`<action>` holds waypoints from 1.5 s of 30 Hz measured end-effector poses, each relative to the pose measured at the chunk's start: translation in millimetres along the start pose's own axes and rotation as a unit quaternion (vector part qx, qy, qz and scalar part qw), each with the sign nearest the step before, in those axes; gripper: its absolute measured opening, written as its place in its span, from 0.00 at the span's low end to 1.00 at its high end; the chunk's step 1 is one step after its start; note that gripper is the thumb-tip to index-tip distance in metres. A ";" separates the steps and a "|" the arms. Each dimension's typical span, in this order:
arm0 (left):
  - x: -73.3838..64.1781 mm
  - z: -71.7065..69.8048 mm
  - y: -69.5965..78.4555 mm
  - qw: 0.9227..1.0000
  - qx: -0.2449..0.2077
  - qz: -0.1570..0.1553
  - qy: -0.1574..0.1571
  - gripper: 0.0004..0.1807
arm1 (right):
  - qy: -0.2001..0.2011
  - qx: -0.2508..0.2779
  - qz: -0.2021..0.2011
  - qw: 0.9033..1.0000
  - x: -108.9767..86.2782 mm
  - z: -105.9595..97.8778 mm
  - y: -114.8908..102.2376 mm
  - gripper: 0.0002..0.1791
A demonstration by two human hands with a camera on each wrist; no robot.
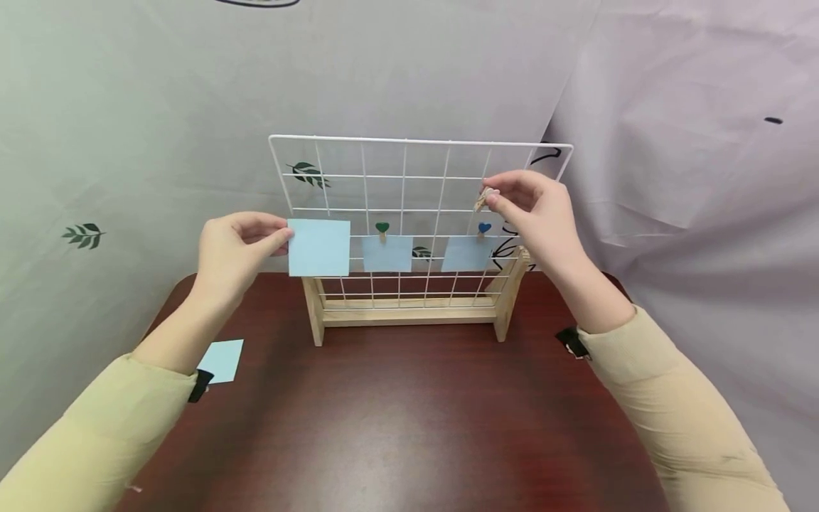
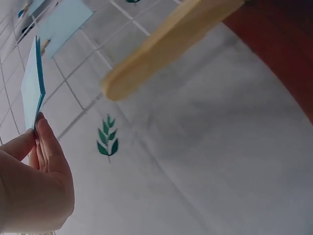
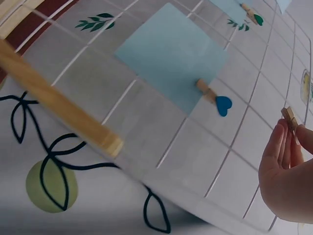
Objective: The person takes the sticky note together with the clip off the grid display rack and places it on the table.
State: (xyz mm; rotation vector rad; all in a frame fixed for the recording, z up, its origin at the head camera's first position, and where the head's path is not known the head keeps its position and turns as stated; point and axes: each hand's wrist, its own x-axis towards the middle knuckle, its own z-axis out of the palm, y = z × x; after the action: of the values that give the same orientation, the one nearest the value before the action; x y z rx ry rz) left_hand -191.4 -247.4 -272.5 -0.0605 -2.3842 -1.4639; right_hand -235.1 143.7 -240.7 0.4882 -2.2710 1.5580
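My left hand (image 1: 233, 249) pinches the left edge of a light blue paper square (image 1: 319, 247), upright at the left side of a white wire grid (image 1: 422, 141). In the left wrist view the paper (image 2: 32, 85) appears edge-on, with what looks like a fold or second layer. Between thumb and fingers, my right hand (image 1: 534, 210) pinches a small wooden clothespin (image 1: 484, 200) with a whitish top, before the grid's upper right. Two blue papers hang on the grid, one under a green heart clothespin (image 1: 382, 229), the other under a blue heart clothespin (image 3: 215, 99).
The grid stands in a pale wooden base (image 1: 409, 317) on a dark red table (image 1: 384, 412). Another blue paper (image 1: 222, 360) lies on the table by the left sleeve. Behind hangs a pale cloth (image 1: 160, 128) printed with leaves.
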 end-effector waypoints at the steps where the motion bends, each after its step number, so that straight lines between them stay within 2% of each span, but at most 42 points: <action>1: -2.0 -2.1 -2.7 1.000 0.008 -0.002 -0.001 0.14 | 0.000 -0.005 0.002 1.000 -1.3 -1.4 1.6 0.11; 9: -11.5 -13.2 -24.6 0.999 0.031 -0.024 -0.017 0.16 | -0.011 -0.022 0.027 0.999 -13.5 -12.5 13.7 0.13; 15: -18.9 -17.8 -37.9 0.998 0.036 -0.043 -0.014 0.18 | -0.024 -0.037 0.036 0.998 -21.6 -20.1 21.9 0.12; 22: -29.5 -25.5 -55.1 0.995 0.048 -0.081 -0.023 0.21 | -0.039 -0.028 0.046 0.998 -33.6 -27.9 37.4 0.12; 28: -39.0 -27.9 -70.7 0.992 0.042 -0.110 -0.038 0.22 | -0.043 -0.013 0.063 0.997 -45.5 -35.7 50.1 0.10; 37: -52.3 -29.6 -102.9 0.987 0.011 -0.151 -0.053 0.21 | -0.056 -0.014 0.082 0.995 -64.7 -46.8 68.3 0.12; 45: -60.5 -31.4 -130.7 0.980 0.057 -0.179 -0.073 0.25 | -0.051 -0.010 0.098 0.994 -78.7 -57.7 85.0 0.13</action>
State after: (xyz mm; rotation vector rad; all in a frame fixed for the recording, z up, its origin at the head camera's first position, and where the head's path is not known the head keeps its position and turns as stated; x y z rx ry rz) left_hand -153.8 -327.5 -390.4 0.3162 -2.7007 -1.5110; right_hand -200.2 233.4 -327.2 0.3558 -2.4735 1.6350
